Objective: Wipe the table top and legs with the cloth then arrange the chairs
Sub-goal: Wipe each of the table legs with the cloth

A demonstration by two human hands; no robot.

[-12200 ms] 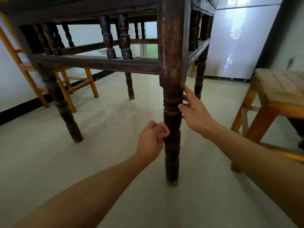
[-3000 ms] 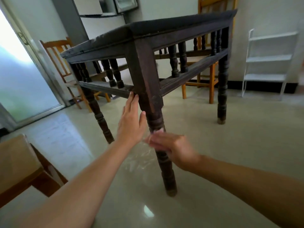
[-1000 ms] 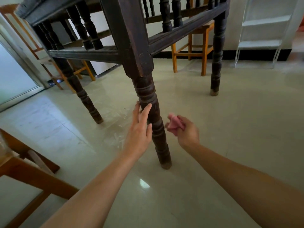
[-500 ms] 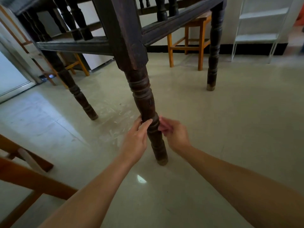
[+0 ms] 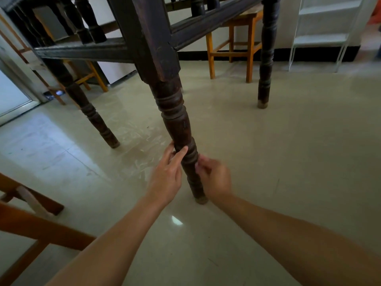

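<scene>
The dark wooden table's near turned leg (image 5: 179, 124) stands in the middle of the view. My left hand (image 5: 166, 178) rests on its lower left side with straight fingers. My right hand (image 5: 216, 179) is curled against the leg's right side just above the foot. It grips the pink cloth (image 5: 199, 162), of which only a sliver shows at the fingertips. Two more table legs stand at the left (image 5: 90, 114) and back right (image 5: 266, 58). The table top is out of view above.
An orange wooden chair (image 5: 231, 46) stands behind the table by the wall. Another chair (image 5: 88, 77) is at back left, and a third chair's frame (image 5: 35, 226) sits close at lower left. A white shelf rack (image 5: 321, 38) is at back right. A glass door (image 5: 12, 96) is at far left.
My right hand brought the cloth from beside the leg onto its lower part. Both hands have slid down the leg, and my view has dropped lower.
</scene>
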